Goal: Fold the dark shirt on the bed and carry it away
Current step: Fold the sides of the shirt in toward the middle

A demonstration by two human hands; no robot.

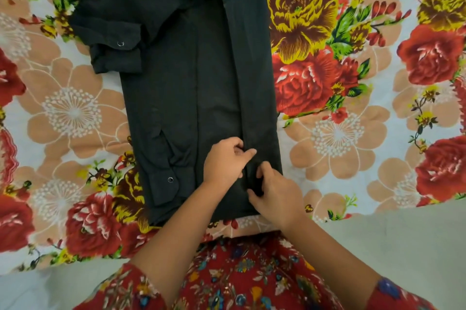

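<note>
Grips: left grip and right grip are both clamped on one lengthwise crease of the dark shirt, almost touching each other.
Nearer hand: I read the right grip as closer to the near hem, with the left just beyond it.
Shirt: it lies flat on the bed as a narrow strip, straight ahead of me.
Long axis: it runs directly away from me, and the far end is cut off at the top.
Near cuff: just left of the left grip.
Far sleeve: juts out to the left and is not yet tucked.
Next, I judge: any crosswise fold travels away from me, along that axis.
</note>
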